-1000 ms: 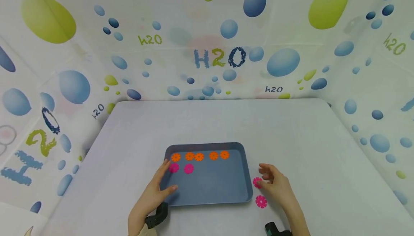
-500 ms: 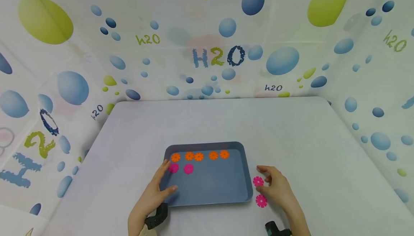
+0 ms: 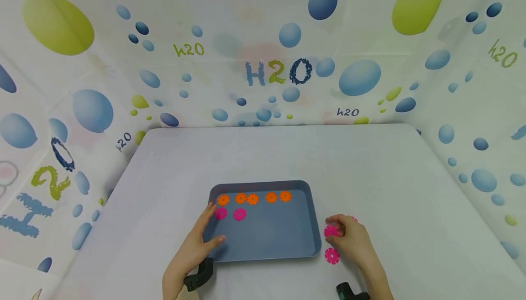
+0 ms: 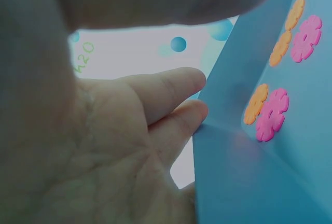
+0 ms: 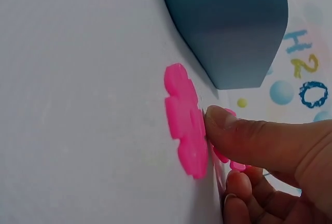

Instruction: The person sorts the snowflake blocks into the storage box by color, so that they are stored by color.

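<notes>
My left hand (image 3: pixel 196 247) lies along the left side of a blue-grey tray (image 3: pixel 271 240), fingertips against its rim and thumb over the tray. In the left wrist view, the fingers are extended beside the tray wall (image 4: pixel 218 177). Beyond the tray's right side, my right hand (image 3: pixel 352 238) pinches a pink flower-shaped disc (image 3: pixel 331 231) between thumb and fingers, close to the table. The right wrist view shows the thumb (image 5: pixel 223 125) partly covering that disc. A second pink flower-shaped disc (image 3: pixel 332 256) lies on the table just in front of it.
Inside the tray, a row of several orange flower-shaped discs (image 3: pixel 271 197) runs along the back, with two pink discs (image 3: pixel 240 214) below at left. Another bit of pink (image 3: pixel 355 219) peeks out behind my right hand. A patterned cloth (image 3: pixel 230 85) surrounds the white table (image 3: pixel 263 154).
My right hand has lowered slightly and its thumb and fingers have closed in on the pink disc, which has shifted a little rightward. The left hand and tray stay put.
</notes>
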The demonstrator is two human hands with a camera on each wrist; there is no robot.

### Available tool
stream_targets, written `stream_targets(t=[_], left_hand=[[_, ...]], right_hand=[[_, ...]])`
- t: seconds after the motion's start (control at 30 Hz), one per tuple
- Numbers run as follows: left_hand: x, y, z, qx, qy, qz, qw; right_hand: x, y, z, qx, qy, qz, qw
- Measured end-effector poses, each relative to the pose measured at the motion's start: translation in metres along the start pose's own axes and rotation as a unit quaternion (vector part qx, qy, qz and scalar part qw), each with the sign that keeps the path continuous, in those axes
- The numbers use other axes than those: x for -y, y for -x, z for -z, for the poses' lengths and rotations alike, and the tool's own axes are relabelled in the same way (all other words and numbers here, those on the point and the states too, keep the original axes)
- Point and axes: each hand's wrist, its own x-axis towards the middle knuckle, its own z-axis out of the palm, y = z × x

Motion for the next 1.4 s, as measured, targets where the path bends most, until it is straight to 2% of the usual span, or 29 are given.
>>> stream_targets(t=[0.13, 0.3, 0.6, 1.03, 1.4], left_hand=[[-0.001, 0.0, 0.001, 0.001, 0.002, 0.002, 1.0], [0.0, 0.0, 0.0, -0.004, 0.0, -0.008, 1.0], [0.001, 0.0, 0.0, -0.009, -0.002, -0.018, 0.9998], [0.001, 0.0, -0.001, -0.006, -0.007, -0.006, 0.9999], [0.001, 0.0, -0.001, -0.006, -0.005, -0.009, 0.9999]], right_hand=[[-0.001, 0.002, 0.001, -0.001, 0.0, -0.016, 0.9999], [-0.004, 0.0, 0.002, -0.01, -0.005, -0.021, 0.9997], [0.002, -0.007, 0.012, -0.002, -0.091, -0.047, 0.9947], [0.038, -0.031, 0.026, 0.033, -0.158, 0.021, 0.9866], [0.07, -0.056, 0.019, 0.064, -0.199, 0.069, 0.9755]])
